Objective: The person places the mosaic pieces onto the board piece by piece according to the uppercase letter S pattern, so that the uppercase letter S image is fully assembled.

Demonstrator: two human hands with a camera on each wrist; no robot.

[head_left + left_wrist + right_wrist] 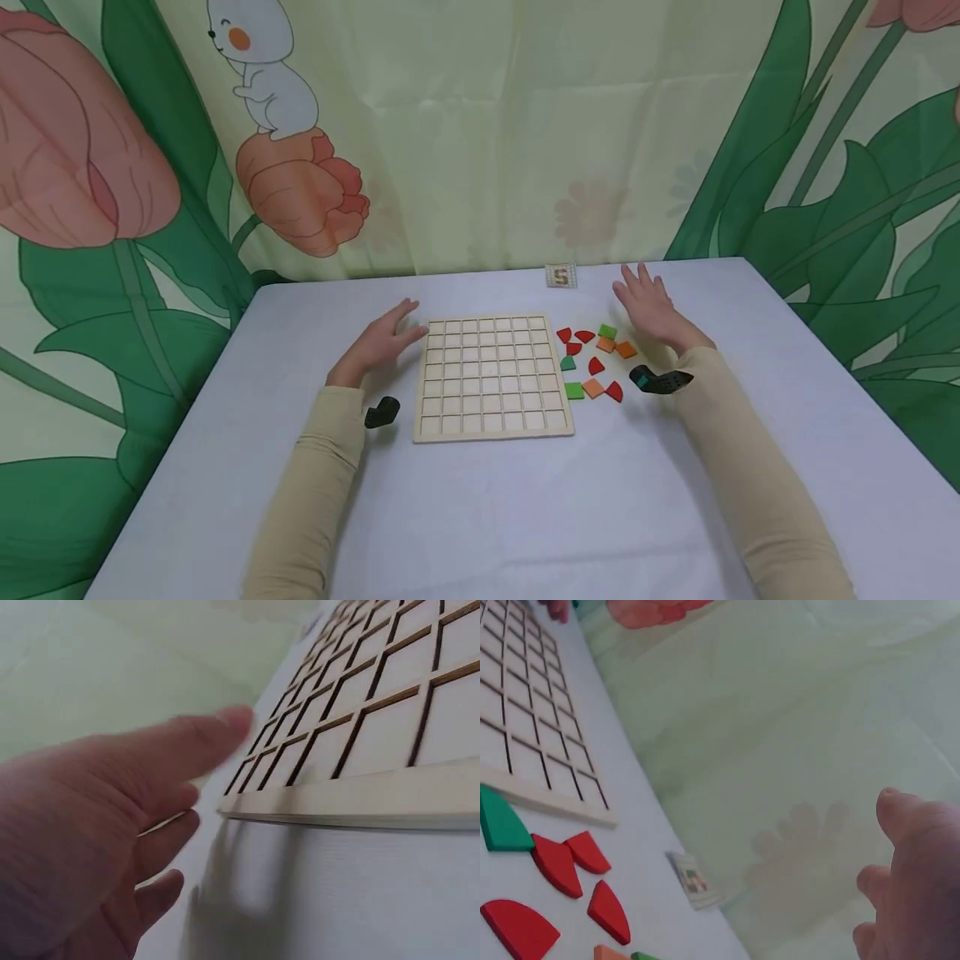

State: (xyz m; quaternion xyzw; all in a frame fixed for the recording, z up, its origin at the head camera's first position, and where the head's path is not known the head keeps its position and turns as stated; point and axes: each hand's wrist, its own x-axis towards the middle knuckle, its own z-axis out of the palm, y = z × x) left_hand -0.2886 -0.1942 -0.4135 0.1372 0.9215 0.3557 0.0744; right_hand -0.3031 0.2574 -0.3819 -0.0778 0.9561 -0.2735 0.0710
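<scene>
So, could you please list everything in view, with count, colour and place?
grid board: one, pale wood, mid-table
red quarter-rounds: five, red, right of board
green quarter-round: one, green, right of board
green squares: two, light green, right of board
orange squares: three, orange, right of board
card: one, pale, patterned, near table's back edge
table: one, white, under the board
backdrop: one, pale green with printed flowers, leaves and animal, behind everything
wrist devices: two, black, one at each wrist
sleeves: two, beige, on both arms
left hand: one, bare, left of board
right hand: one, bare, right of card
</scene>
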